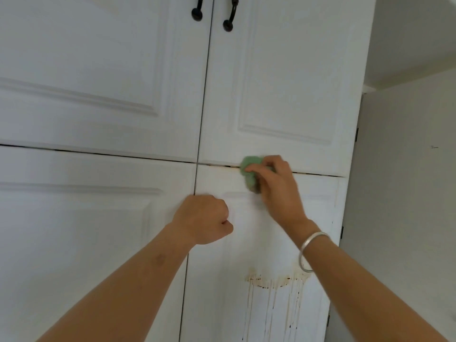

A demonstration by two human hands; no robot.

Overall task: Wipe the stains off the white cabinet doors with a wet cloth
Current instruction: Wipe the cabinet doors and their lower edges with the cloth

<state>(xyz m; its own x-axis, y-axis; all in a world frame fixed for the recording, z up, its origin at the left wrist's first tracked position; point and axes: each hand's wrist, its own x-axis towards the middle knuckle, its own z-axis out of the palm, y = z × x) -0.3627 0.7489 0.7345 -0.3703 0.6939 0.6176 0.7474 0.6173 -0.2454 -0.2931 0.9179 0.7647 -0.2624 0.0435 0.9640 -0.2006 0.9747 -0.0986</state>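
My right hand [276, 188] grips a bunched green cloth [249, 172] and presses it against the top edge of the lower right cabinet door [318, 208], right at the dark gap below the upper right door [283, 77]. My left hand [203, 219] is curled into a fist against the same lower door, beside the vertical seam; I see nothing in it. Brown stains [274, 282] form a ring with long drip streaks running down lower on this door. A silver bangle [308, 250] sits on my right wrist.
The lower left door [86, 230] and upper left door [86, 70] look white and unmarked. Two black handles [197, 11] [229, 18] hang near the top. A white side wall [407, 193] stands to the right of the cabinet.
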